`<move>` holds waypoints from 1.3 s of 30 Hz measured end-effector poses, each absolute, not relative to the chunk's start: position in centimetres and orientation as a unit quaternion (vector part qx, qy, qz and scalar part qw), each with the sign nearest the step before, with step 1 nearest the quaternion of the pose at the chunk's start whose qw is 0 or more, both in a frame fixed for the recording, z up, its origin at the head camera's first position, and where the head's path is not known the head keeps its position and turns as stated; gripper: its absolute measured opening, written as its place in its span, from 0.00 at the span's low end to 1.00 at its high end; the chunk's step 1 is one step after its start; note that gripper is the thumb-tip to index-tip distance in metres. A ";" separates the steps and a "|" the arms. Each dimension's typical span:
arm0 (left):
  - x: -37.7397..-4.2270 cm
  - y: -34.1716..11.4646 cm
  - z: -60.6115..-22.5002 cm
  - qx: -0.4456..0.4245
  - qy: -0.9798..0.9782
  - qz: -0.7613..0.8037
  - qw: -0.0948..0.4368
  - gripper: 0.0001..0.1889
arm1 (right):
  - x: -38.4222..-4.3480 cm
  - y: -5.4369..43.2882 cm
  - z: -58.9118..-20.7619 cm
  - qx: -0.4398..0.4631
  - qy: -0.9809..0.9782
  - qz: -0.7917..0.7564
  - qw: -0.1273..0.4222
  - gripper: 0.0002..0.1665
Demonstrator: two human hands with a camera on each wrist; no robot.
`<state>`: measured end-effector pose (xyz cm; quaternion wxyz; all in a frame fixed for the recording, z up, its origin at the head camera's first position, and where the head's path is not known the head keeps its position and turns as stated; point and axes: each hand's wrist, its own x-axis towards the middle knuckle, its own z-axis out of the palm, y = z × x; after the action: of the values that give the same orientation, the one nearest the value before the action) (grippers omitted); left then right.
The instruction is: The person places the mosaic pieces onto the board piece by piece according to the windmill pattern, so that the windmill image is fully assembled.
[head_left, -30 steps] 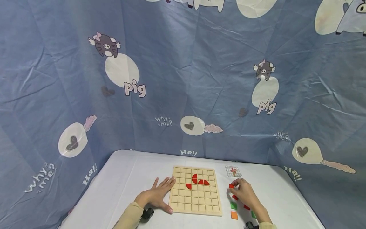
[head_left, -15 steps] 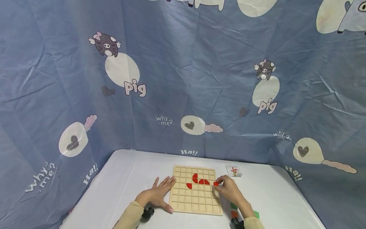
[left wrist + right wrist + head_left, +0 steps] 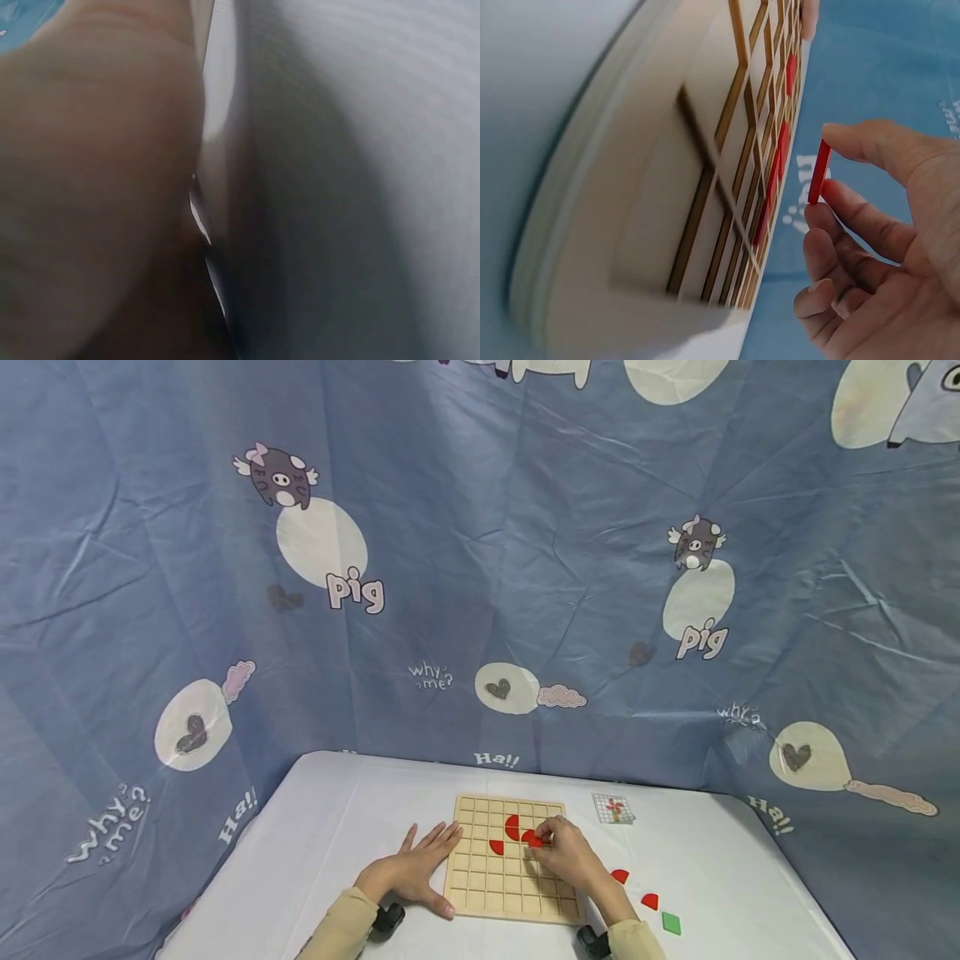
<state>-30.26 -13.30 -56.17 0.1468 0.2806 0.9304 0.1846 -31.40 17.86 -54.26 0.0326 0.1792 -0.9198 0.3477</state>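
Note:
My left hand [image 3: 411,870] lies with fingers spread, its fingertips on the left edge of the wooden grid board [image 3: 480,902]. In the left wrist view, close skin and white cloth fill most of the picture. Over the right part of the board, my right hand [image 3: 567,855] pinches a thin red tile [image 3: 820,172] between thumb and fingers. The right wrist view shows that tile edge-on, raised off the grid. Several red pieces sit in the board's squares, among them a quarter-circle piece [image 3: 497,847] and a rounded red pair [image 3: 512,827].
A small pattern card [image 3: 613,808] lies beyond the board's right side. Two loose red quarter pieces [image 3: 649,902] and a green square tile [image 3: 671,924] are on the white table [image 3: 735,877]. A blue printed cloth [image 3: 420,610] hangs behind and at the sides.
My right hand has carried a red tile leftward from the loose pieces to above the board. My left hand has stayed put. The orange tile and one green tile have become hidden behind my right arm.

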 end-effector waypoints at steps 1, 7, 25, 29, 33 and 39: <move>-30.2 -13.3 -56.2 0.280 0.931 0.185 0.147 0.67 | -31.4 17.6 -54.3 0.182 -0.920 0.346 0.032 0.14; -30.3 -13.3 -56.2 0.281 0.931 0.183 0.146 0.68 | -31.5 16.2 -54.6 0.198 -0.918 0.342 0.032 0.14; -30.1 -13.4 -56.3 0.294 0.929 0.177 0.136 0.67 | -31.4 14.6 -54.9 0.203 -0.935 0.288 0.035 0.13; -30.1 -13.4 -56.3 0.291 0.928 0.187 0.140 0.68 | -31.6 14.4 -55.3 0.199 -0.939 0.277 0.039 0.13; -30.2 -13.4 -56.4 0.291 0.928 0.188 0.140 0.68 | -31.8 14.4 -55.7 0.196 -0.940 0.276 0.036 0.12; -30.3 -13.4 -56.5 0.287 0.929 0.185 0.139 0.68 | -31.9 14.5 -55.7 0.195 -0.939 0.281 0.040 0.13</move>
<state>-30.30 -13.36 -56.52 0.1391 0.2875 0.9295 0.1845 -31.89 14.50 -55.73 0.0402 0.1952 -0.9388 0.2810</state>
